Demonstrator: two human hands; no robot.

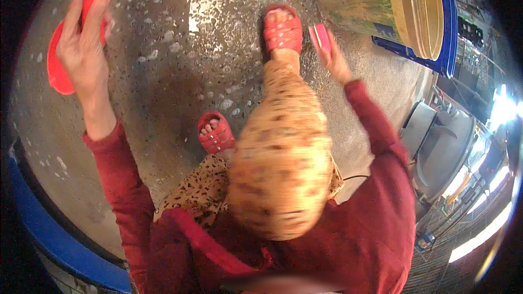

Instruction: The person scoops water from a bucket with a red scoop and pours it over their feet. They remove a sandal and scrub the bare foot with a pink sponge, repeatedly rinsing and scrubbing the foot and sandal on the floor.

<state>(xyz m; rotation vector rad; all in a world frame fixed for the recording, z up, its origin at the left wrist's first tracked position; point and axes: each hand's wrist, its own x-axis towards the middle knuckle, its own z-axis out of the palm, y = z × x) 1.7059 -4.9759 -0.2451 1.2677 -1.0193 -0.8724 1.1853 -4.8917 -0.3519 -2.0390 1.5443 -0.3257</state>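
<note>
At the upper left, my left hand (81, 54) is closed around a red plastic piece (59, 68). A straight red bar passes between the fingers, and a rounded part shows beside the palm; its full shape is cut off by the upper edge. On the right, my right hand (335, 60) grips a small pink-and-white block (321, 38), possibly a scrubbing brush; its working face cannot be made out. This hand is held near the large tub, apart from it. My red sandals (283, 30) stand on the wet floor (169, 49).
Suds and water spread over the floor. A large green and yellow tub (354, 0) lies at the upper right against a blue plastic crate (449, 22). Grey metal equipment (441, 147) stands at the right. A blue curved edge (60, 239) runs along the lower left.
</note>
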